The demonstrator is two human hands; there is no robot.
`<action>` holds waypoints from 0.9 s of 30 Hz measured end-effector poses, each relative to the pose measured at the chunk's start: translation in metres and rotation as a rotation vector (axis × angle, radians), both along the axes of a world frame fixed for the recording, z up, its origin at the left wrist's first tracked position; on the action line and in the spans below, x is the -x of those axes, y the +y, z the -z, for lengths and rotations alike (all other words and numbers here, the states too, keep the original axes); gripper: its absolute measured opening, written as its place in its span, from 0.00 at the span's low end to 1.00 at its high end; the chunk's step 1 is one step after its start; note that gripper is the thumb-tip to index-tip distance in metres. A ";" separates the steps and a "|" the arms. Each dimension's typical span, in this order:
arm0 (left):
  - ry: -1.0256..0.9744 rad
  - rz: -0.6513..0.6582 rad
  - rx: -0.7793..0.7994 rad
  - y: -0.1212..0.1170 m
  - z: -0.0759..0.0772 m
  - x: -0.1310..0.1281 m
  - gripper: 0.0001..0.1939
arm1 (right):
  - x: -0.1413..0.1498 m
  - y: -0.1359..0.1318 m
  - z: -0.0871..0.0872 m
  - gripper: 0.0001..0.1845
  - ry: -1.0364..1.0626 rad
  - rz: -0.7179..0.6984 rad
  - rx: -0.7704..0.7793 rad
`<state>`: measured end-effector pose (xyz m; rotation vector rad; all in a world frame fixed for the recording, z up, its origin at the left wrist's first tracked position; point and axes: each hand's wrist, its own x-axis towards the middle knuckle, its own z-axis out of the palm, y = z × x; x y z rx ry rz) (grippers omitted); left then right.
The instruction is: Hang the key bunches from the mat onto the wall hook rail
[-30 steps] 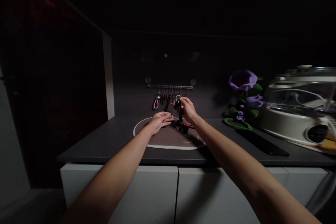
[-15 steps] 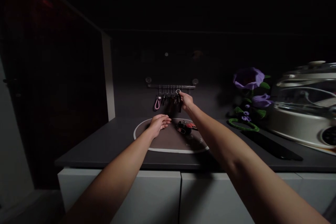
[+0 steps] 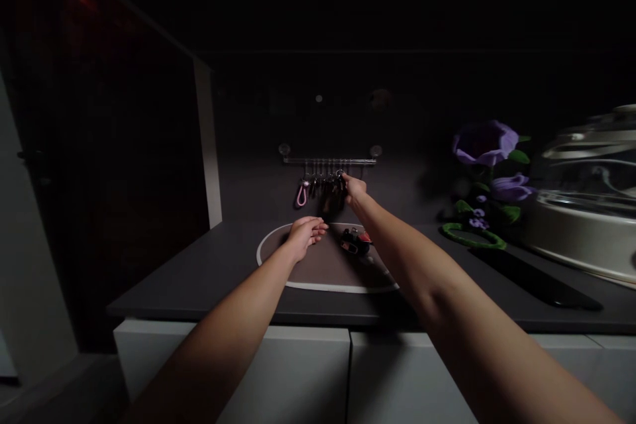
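My right hand point(image 3: 354, 190) reaches up to a metal hook rail point(image 3: 328, 160) on the dark back wall and pinches a black key bunch point(image 3: 339, 184) by its ring at the rail's right hooks. Several other keys and a pink loop point(image 3: 301, 195) hang further left on the rail. My left hand point(image 3: 305, 236) rests with fingers stretched out over a round dark mat with a white rim point(image 3: 318, 285). Another bunch of keys with a red piece point(image 3: 356, 240) lies on the mat just right of that hand.
The dark countertop point(image 3: 199, 271) sits above white cabinet doors point(image 3: 308, 371). Purple fabric flowers point(image 3: 484, 146) with a green loop stand at the right, then a lidded cooker point(image 3: 586, 212) and a flat black strip point(image 3: 536, 278). A white panel point(image 3: 207, 146) bounds the left.
My right hand has lifted the black key bunch from above the mat up to the rail's hooks. My left hand has stayed over the mat. The view has shifted slightly left.
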<state>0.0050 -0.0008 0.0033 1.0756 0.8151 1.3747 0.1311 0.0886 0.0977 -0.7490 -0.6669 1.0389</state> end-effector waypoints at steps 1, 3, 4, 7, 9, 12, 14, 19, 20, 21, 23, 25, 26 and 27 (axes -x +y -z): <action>0.000 -0.002 0.001 0.000 0.000 0.000 0.06 | 0.000 0.001 0.001 0.07 0.003 -0.007 0.001; 0.001 -0.005 0.005 0.000 -0.001 0.000 0.05 | 0.000 0.003 0.003 0.07 -0.015 0.003 0.010; 0.001 -0.005 0.007 0.000 -0.001 0.000 0.05 | 0.000 0.004 0.005 0.06 -0.038 0.016 0.020; 0.004 -0.003 0.007 0.000 -0.001 0.001 0.05 | -0.004 0.008 0.012 0.05 -0.129 0.027 0.020; 0.003 -0.005 0.007 0.002 0.000 0.001 0.05 | -0.007 0.012 0.019 0.05 -0.188 0.018 -0.027; 0.001 -0.003 0.006 0.003 0.001 0.001 0.05 | -0.013 0.019 0.027 0.09 -0.286 0.045 -0.114; 0.002 -0.006 0.007 0.003 0.001 0.001 0.04 | -0.017 0.023 0.031 0.12 -0.353 0.063 -0.149; 0.011 -0.005 0.008 0.002 0.000 0.001 0.04 | -0.026 0.023 0.035 0.09 -0.438 0.003 -0.185; 0.011 -0.003 0.007 0.002 0.000 0.001 0.04 | -0.028 0.021 0.036 0.09 -0.452 -0.019 -0.184; 0.011 -0.004 0.006 0.001 0.000 0.001 0.04 | -0.030 0.020 0.037 0.10 -0.469 -0.044 -0.179; 0.012 -0.008 0.010 0.000 -0.001 0.002 0.05 | -0.033 0.016 0.038 0.12 -0.506 -0.093 -0.162; 0.019 -0.008 0.014 -0.002 -0.002 0.002 0.05 | -0.036 0.012 0.038 0.14 -0.542 -0.125 -0.150; 0.025 -0.008 0.013 -0.003 -0.002 0.002 0.05 | -0.037 0.010 0.039 0.15 -0.556 -0.133 -0.145; 0.032 -0.008 0.011 -0.004 -0.003 0.003 0.04 | -0.038 0.008 0.039 0.16 -0.568 -0.138 -0.142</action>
